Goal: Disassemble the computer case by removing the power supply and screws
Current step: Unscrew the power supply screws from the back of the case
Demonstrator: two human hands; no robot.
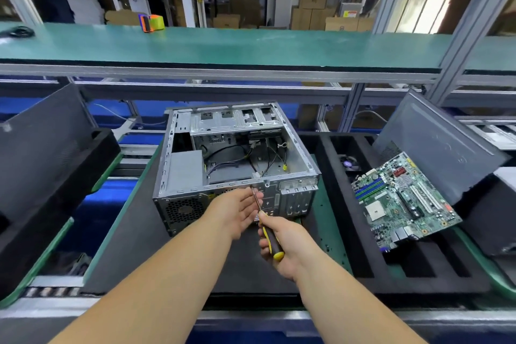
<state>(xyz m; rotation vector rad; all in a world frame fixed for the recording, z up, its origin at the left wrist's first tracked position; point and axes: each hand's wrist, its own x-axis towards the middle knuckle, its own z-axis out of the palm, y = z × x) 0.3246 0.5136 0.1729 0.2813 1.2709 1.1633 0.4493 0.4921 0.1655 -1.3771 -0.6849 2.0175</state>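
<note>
- While my right hand (pixel 279 243) grips the yellow-and-black screwdriver (pixel 269 234), its shaft points at the rear panel.
- My left hand (pixel 237 208) steadies the shaft with relaxed, straight fingers.
- The computer case (pixel 234 159) lies open-side up on the worktop (pixel 134 226); the power supply (pixel 185 169) sits in its near-left corner.
- A motherboard (pixel 405 201) rests to the right.

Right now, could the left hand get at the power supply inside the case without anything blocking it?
Probably yes. The case lies open on top, and the power supply sits bare in its near-left corner. The left hand steadies the screwdriver shaft at the rear panel, so it must let go first.
</note>
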